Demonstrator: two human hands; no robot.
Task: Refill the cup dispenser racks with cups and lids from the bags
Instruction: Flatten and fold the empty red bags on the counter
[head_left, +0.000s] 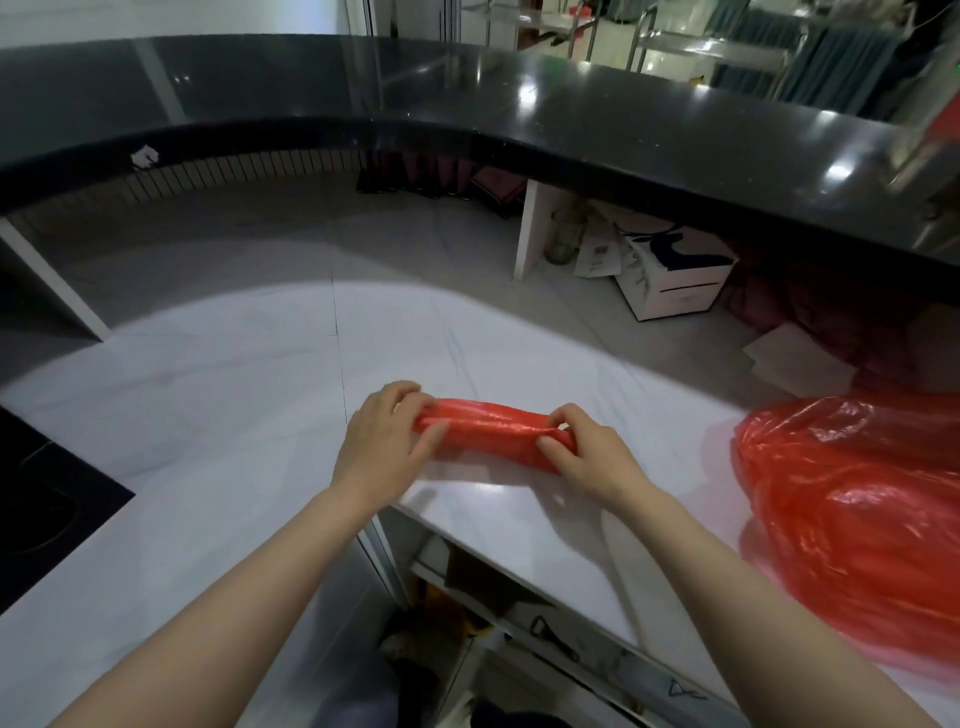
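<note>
A red plastic bag rolled into a tight bundle lies on the white marble counter in front of me. My left hand grips its left end, thumb below and fingers over the top. My right hand pinches its right end. A second, larger red plastic bag sits crumpled and bulging on the counter at the right, apart from both hands. Its contents are hidden. No cups, lids or dispenser racks are in view.
A raised black curved countertop wraps around the far side. Under it at the right stand a white box, a glass jar and loose papers. Open shelves lie below the counter's near edge. A black inset is at the left.
</note>
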